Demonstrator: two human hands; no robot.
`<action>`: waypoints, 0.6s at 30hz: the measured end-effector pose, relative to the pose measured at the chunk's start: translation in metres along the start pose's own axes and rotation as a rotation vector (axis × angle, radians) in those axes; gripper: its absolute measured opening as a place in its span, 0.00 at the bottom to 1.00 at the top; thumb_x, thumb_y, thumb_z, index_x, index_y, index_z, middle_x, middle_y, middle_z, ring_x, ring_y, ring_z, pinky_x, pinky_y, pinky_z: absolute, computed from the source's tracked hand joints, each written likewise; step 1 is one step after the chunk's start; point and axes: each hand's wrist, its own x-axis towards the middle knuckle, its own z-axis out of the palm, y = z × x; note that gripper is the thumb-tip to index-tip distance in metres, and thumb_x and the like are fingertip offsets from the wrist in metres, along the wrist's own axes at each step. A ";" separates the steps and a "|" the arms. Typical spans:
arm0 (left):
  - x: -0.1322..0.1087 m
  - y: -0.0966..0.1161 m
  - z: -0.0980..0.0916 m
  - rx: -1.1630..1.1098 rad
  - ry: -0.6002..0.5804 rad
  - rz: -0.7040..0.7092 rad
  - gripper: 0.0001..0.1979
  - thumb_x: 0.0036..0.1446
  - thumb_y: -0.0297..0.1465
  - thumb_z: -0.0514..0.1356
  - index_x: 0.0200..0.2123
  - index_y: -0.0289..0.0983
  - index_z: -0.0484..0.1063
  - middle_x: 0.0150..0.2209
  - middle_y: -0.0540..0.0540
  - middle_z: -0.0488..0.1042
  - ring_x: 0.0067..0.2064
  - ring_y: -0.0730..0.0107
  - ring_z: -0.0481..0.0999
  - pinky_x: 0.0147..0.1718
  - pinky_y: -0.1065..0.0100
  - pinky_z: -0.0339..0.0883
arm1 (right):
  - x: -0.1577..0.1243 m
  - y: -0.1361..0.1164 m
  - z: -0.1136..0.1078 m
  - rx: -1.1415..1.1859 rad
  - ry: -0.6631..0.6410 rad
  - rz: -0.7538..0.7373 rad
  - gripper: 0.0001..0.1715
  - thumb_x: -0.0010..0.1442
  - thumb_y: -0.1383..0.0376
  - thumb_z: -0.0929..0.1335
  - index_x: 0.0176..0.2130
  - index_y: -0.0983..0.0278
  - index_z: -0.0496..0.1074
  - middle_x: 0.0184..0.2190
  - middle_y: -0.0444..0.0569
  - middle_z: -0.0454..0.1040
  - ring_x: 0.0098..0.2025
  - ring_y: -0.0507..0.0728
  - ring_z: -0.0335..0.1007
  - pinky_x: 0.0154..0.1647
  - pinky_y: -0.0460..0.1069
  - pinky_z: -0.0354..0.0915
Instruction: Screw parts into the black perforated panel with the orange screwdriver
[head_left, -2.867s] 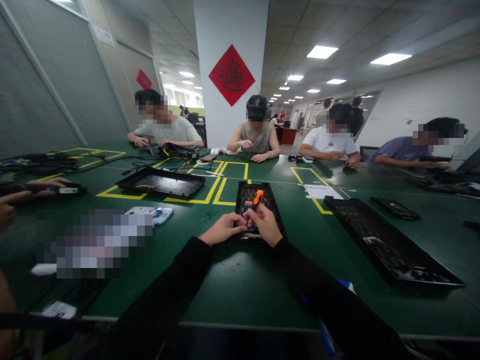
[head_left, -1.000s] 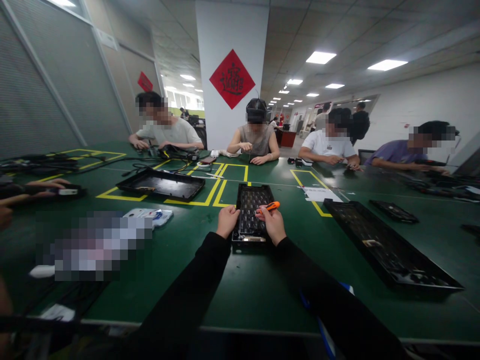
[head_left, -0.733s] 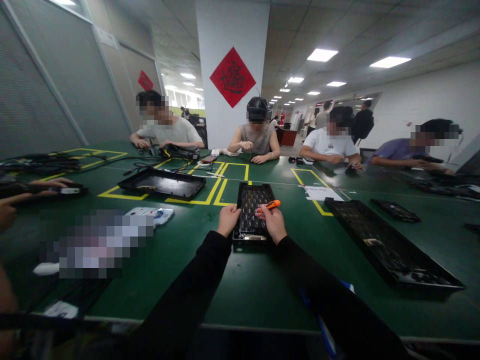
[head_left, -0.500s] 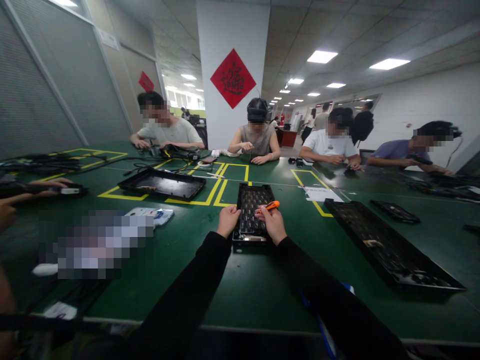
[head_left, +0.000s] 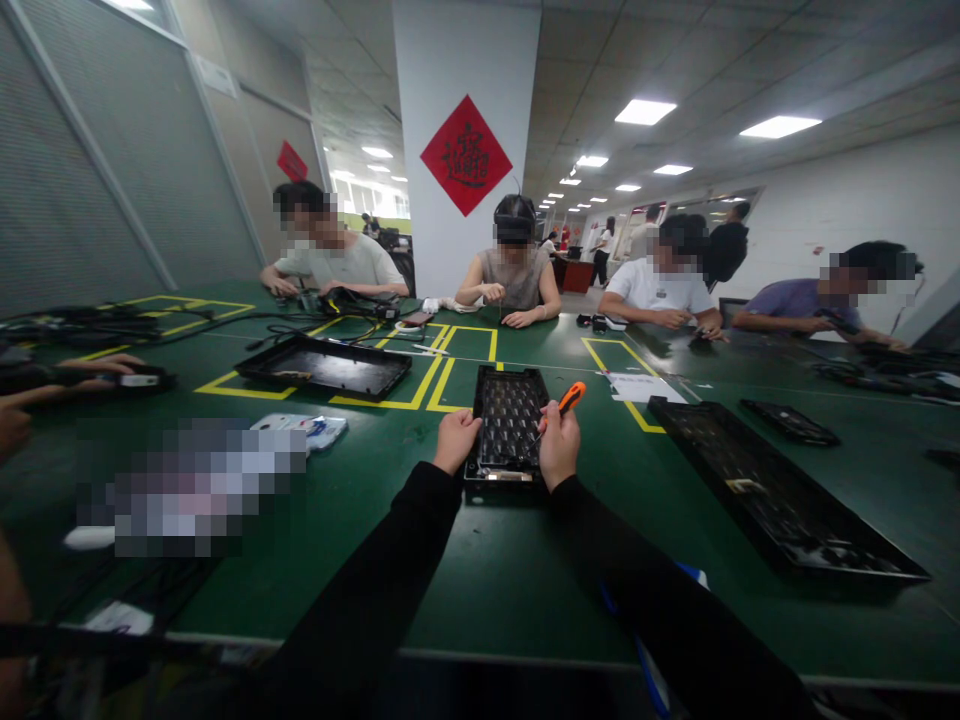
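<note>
A black rectangular plastic housing [head_left: 508,410], with a grid of raised shapes inside and a pale metallic strip at its near end, lies on the green table in front of me. My left hand [head_left: 456,442] is closed on its left edge, thumb over the rim. At the right edge, my right hand [head_left: 561,448] is closed around a screwdriver [head_left: 574,394]. Its orange handle tilts up and to the right, out past the fingers. The thin shaft is mostly hidden by the hand, and I cannot tell whether its tip touches the housing.
A long black housing [head_left: 780,490] and a smaller black part [head_left: 790,423] lie to the right, near a white paper [head_left: 645,388]. Left are a black tray [head_left: 324,366], a clear plastic bag [head_left: 322,432] and cables [head_left: 82,325]. Several people sit around the table.
My right hand has moved right, off the inside of the housing to its edge. The screwdriver handle now points more steeply upward. My left hand stays in place.
</note>
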 end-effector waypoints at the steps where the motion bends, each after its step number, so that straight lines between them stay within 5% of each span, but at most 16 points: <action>1: 0.000 0.000 0.000 0.004 0.000 0.001 0.19 0.44 0.31 0.55 0.16 0.37 0.43 0.15 0.56 0.46 0.20 0.80 0.49 0.22 0.73 0.45 | 0.000 0.000 0.000 -0.003 -0.006 0.001 0.20 0.58 0.52 0.58 0.29 0.65 0.65 0.17 0.39 0.62 0.18 0.47 0.56 0.22 0.44 0.55; 18: 0.001 -0.002 0.001 0.013 0.006 -0.015 0.19 0.43 0.31 0.55 0.15 0.37 0.43 0.15 0.56 0.46 0.20 0.80 0.48 0.22 0.73 0.44 | 0.000 0.005 0.003 0.005 -0.067 0.039 0.21 0.57 0.51 0.58 0.30 0.65 0.66 0.17 0.40 0.62 0.18 0.48 0.57 0.21 0.44 0.54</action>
